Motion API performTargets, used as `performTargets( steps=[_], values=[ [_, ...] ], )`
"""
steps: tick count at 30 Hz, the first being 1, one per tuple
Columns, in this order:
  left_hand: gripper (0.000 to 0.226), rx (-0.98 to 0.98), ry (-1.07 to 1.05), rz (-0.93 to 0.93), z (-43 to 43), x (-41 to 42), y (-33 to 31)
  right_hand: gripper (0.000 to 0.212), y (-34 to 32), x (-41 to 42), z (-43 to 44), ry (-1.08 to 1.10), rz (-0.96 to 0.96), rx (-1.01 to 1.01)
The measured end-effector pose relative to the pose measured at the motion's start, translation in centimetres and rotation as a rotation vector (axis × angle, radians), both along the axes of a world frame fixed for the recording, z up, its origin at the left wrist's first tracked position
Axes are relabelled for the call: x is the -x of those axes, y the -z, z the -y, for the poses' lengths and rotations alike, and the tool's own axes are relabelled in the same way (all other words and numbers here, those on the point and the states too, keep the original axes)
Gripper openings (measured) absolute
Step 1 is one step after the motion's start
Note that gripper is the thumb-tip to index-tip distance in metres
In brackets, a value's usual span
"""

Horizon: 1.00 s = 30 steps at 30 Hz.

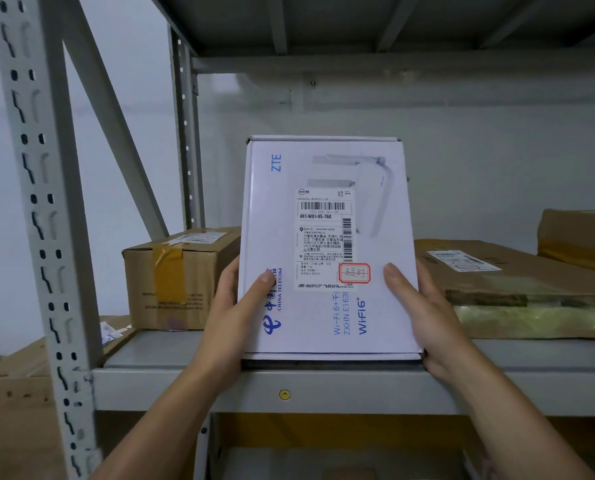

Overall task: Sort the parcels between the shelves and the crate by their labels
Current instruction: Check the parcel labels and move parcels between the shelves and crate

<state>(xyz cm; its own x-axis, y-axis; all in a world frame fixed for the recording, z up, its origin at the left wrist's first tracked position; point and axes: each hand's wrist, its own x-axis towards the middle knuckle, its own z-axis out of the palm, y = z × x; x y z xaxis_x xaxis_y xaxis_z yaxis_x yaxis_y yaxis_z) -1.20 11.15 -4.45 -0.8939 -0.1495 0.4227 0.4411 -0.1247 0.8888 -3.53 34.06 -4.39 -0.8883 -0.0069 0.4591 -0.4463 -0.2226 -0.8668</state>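
Both hands, left (235, 313) and right (424, 320), grip the box (327, 244), thumbs over its face. The blurred stamp (354, 273) is possibly misread, sending it wrong.

I see one white box (386, 306) held upright in front of the grey metal shelf (323, 386). The left hand (233, 313) grips its left edge and the right hand (424, 317) its right edge, each with a thumb on the printed face. The lower edge sits at the shelf's front lip; I cannot confirm contact.

A shipping label (323, 237) is stuck at mid-face, with a red-bordered sticker (354, 273) at its lower right corner.

On the shelf behind, I note a taped brown carton (182, 278) to the left and a flat cardboard parcel (517, 282) to the right. A perforated upright post (43, 220) stands at far left.
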Motion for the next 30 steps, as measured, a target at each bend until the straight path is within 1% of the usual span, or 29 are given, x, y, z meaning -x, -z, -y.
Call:
performTargets(
  steps=[3,6,8,11,18,24,26,30],
  values=[
    [0.045,-0.023,0.063,0.011,0.2,-0.2,-0.3,0.030,-0.3,0.1,0.1,0.031,0.061,0.015],
    [0.059,-0.026,0.126,0.019,0.5,-0.3,-0.6,0.028,-0.5,-0.1,-0.1,0.034,0.149,0.034],
    [0.064,-0.038,0.169,0.038,0.7,-0.5,-0.7,0.027,-0.5,-0.9,-0.2,0.044,0.181,0.039],
    [0.061,-0.049,0.229,0.039,0.7,-1.3,-0.5,0.030,-0.4,-2.7,-0.5,0.071,0.188,0.036],
    [0.053,-0.102,0.291,0.011,-0.3,-3.2,1.2,0.032,0.7,-7.4,-1.3,0.175,0.206,0.016],
    [0.060,-0.100,0.394,0.035,-3.8,-5.8,3.2,0.037,2.8,-12.4,-4.5,0.273,0.211,0.023],
    [0.060,-0.079,0.426,0.038,-5.3,-6.5,3.8,0.035,3.6,-14.2,-5.7,0.313,0.201,0.025],
    [0.059,-0.029,0.512,0.039,-9.3,-8.1,5.0,0.039,5.4,-17.9,-9.1,0.411,0.211,0.058]
  ],
)
